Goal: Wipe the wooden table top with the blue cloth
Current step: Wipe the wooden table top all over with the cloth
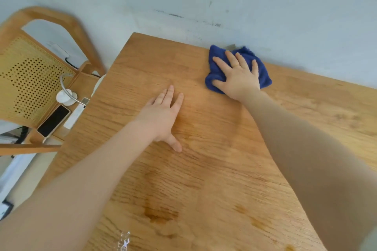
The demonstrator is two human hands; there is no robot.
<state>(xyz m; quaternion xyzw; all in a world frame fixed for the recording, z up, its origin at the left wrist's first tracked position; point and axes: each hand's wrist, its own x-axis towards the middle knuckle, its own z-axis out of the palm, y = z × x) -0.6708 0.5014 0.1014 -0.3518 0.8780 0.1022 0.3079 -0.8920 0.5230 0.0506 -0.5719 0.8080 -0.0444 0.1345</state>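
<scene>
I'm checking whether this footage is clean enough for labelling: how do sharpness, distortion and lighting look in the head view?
Head view: wide-angle bending curves the table top edges and stretches both forearms; soft, even daylight, only faint shadows under the left hand and the right hand on the blue cloth; overall slightly soft, with a smeared bright patch at the bottom edge.

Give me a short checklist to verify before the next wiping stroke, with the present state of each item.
1. Right hand presses flat on the blue cloth: ok.
2. Cloth lies on the table top, at its far edge by the wall: ok.
3. Left hand rests flat on the wood, apart from the cloth: ok.
4. Darker patches near the front edge wiped: not ok.
5. Cloth damp enough: cannot tell.
</scene>
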